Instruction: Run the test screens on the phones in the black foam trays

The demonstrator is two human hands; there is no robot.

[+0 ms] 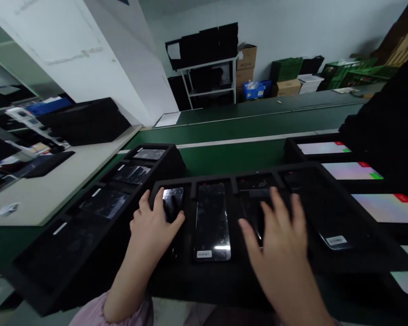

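- A green workbench (231,158) spans the view, with a white strip (245,140) running along it toward 12 o'clock.
- A black foam tray (224,285) lies on it at 6 o'clock.
- A second tray (54,258) sits at 9 o'clock.
- A third tray (292,147) sits at 3 o'clock.

Black for tray (224,280) and glossy phones (212,219), white for labels (204,254). Pale pink-to-lilac wash on lit screens (352,170) (2 corner tabs apiece, red and green). Dark green on belt (231,156), crossed by 1 white stripe (245,140). Pink on sleeve (95,314); green crates (285,69), blue bin (253,89), brown cartons (247,56).
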